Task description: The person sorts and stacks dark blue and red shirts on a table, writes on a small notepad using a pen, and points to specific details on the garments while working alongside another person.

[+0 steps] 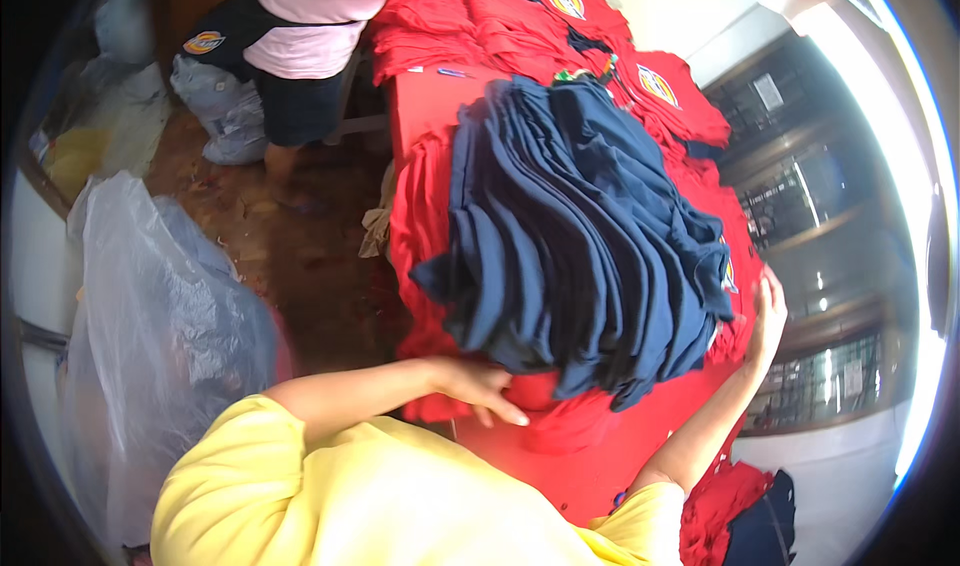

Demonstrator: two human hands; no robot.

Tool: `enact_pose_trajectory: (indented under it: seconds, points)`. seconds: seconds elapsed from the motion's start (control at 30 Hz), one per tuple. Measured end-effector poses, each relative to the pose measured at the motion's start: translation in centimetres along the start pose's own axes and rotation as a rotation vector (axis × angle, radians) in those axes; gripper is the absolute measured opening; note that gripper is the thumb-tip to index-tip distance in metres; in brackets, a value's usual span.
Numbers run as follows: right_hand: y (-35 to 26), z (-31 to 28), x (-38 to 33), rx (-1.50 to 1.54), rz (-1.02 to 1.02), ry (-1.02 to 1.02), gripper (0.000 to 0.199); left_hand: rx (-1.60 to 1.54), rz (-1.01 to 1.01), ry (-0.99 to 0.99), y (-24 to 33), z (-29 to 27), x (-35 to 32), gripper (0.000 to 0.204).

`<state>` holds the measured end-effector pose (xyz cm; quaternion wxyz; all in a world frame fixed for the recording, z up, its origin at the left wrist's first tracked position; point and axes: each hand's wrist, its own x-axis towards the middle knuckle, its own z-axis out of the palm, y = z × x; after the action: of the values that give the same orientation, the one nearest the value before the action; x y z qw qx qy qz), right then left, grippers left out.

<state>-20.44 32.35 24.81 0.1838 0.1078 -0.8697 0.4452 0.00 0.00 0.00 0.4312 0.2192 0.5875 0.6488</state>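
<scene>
A big pile of navy blue garments (570, 236), fanned in overlapping layers, lies on red shirts (735, 331) on the table. My left hand (478, 386) is at the pile's near left edge, above a red cloth (570, 416). Its fingers are spread and nothing shows in them. At the pile's right side, my right hand (768, 316) rests against the edge of a red shirt with its fingers stretched out. The folds hide part of the red shirts underneath.
More red shirts (430, 31) are stacked at the far end, near a pen (455, 73). A person in a pink top (305, 51) stands far left. Plastic bags (170, 296) stand on the left floor. Red and navy cloth (740, 516) lies low right, below barred windows (820, 386).
</scene>
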Motion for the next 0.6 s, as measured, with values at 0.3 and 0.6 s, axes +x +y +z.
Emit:
enact_pose_trajectory:
  seconds: [0.3,0.6]
  points:
    - [-3.9,13.3,-17.0,-0.980,-0.510,-0.027,0.054,0.204,0.189,-0.135,-1.9,6.0,22.1,0.075]
    - [-0.9,7.2,-23.4,-0.367,-0.426,-0.248,0.026,0.772,0.348,-0.292,13.0,3.0,1.6,0.036]
